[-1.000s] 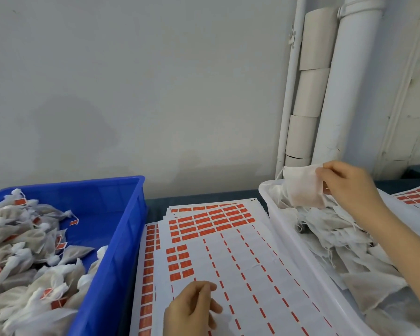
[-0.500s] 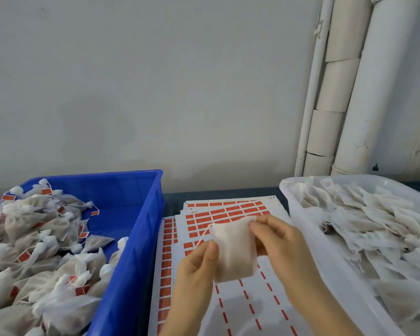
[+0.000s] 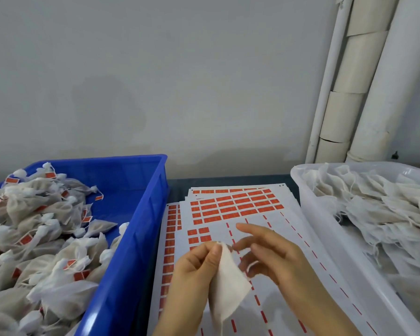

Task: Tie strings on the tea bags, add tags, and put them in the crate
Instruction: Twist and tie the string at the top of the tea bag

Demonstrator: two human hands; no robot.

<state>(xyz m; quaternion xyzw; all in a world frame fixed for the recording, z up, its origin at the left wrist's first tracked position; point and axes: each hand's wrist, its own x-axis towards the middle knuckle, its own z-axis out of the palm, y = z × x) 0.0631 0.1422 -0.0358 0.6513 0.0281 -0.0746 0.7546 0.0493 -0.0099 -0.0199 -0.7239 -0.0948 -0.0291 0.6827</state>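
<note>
Left hand (image 3: 194,267) pinches tea bag (image 3: 228,287) by top edge above tag sheets (image 3: 238,204)

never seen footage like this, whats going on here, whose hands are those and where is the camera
There is no machine here: a person works with bare hands, and the picture comes from a camera worn on their head, looking down. The left hand pinches the top of one white tea bag; the right hand is beside it, fingers spread, holding nothing I can make out. Under the hands lie sheets of orange tags. The blue crate on the left holds tied, tagged bags; the white tub on the right holds untied bags.
</note>
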